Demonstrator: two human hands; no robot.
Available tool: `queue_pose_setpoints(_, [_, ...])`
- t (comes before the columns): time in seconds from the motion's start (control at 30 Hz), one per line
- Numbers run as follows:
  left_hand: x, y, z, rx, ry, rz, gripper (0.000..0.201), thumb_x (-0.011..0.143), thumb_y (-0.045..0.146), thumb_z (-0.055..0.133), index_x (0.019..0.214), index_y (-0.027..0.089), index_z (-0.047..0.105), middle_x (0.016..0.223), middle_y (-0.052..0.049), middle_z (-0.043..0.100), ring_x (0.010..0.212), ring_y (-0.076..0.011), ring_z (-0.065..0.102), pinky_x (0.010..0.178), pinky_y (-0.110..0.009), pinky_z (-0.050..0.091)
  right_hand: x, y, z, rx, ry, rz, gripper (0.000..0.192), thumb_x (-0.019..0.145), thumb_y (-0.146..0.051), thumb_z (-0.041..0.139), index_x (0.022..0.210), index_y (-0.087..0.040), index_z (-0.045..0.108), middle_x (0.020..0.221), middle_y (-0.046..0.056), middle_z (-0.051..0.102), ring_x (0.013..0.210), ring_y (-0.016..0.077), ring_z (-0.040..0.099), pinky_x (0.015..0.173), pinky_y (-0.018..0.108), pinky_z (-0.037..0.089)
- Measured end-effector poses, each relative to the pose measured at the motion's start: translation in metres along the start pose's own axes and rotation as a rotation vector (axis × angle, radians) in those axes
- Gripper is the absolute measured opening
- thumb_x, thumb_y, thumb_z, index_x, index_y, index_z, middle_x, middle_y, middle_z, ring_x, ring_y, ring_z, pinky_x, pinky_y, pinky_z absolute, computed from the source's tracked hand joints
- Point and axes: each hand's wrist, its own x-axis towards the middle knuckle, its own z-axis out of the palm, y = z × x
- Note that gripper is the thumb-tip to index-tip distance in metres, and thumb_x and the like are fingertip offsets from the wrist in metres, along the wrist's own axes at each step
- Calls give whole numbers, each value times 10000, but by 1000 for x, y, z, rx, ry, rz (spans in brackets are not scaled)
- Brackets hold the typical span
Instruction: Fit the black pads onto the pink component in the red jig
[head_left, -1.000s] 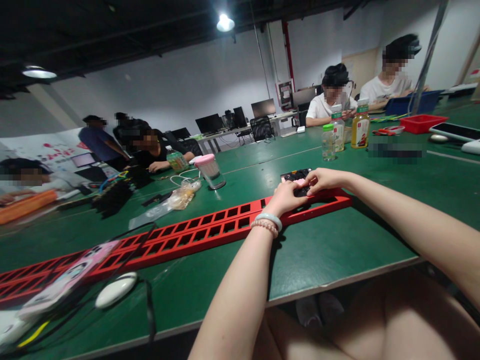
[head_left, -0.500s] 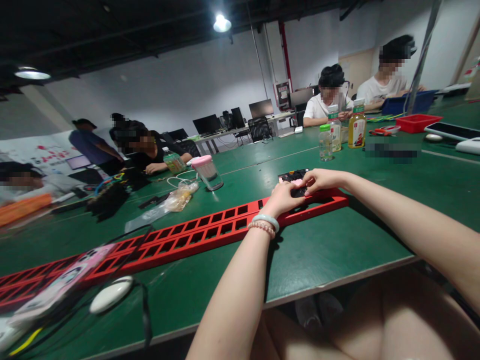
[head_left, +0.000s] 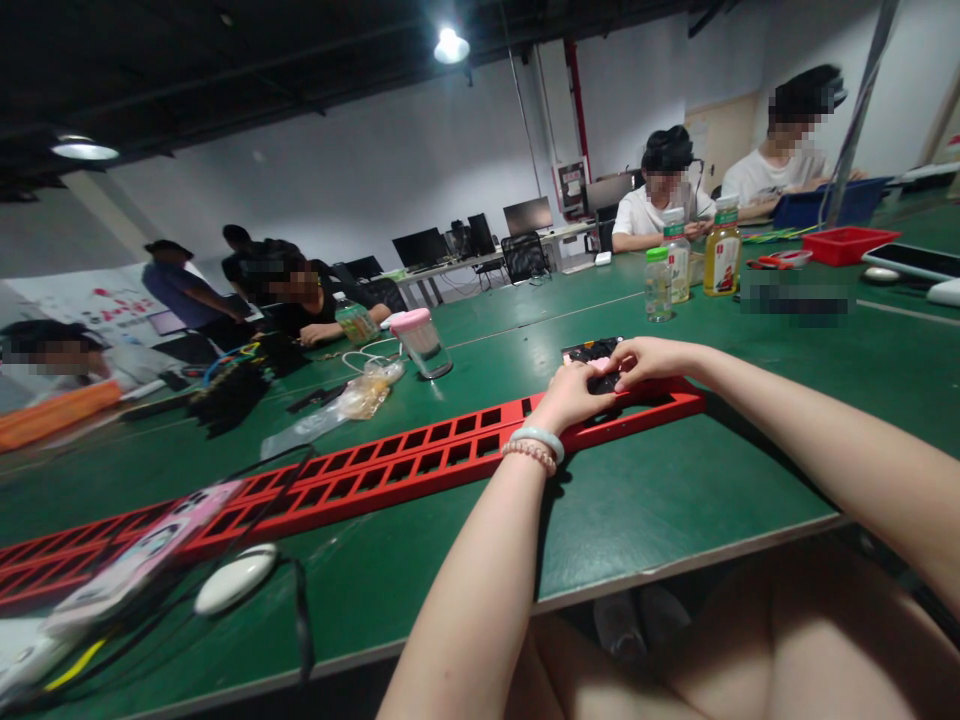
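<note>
My left hand, with a pale bangle and a beaded bracelet at the wrist, rests over the right end of a long red slotted frame. Opposite it, my right hand has its fingers bent down toward the same spot. Between them is a dark part, its outline mostly covered by my fingers, so its kind does not show. Both sets of fingertips close on it. The frame lies flat along the green table, with two rows of rectangular openings.
A pink-lidded cup and a clear plastic bag lie beyond the frame. A pink-cased phone rests across its left part, near a white mouse and cables. Bottles and a red tray stand farther back. Several people sit around.
The whole view has shifted slightly to the right. My hands keep the same place and pose over the frame's right end, with the dark part still between them.
</note>
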Motion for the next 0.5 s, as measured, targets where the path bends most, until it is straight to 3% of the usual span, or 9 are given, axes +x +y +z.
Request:
queue_pose_setpoints(0.33, [2, -3, 2, -22, -13, 88, 378, 749, 434, 584, 1068, 235, 623, 1095, -26, 637, 1040, -228, 556, 958, -350, 376, 1, 2, -4, -114, -7, -34, 372, 620, -325, 661, 960, -179, 704, 888, 16, 677, 867, 210, 595, 762, 264, 440])
queue_pose_setpoints(0.5, [1, -2, 1, -60, -5, 87, 368, 737, 420, 604, 1055, 236, 630, 1108, -32, 631, 1063, -231, 546, 974, -350, 363, -1, -1, -4, -108, -21, -69, 404, 638, -358, 653, 1008, -201, 693, 1026, 23, 664, 994, 231, 568, 846, 272, 422])
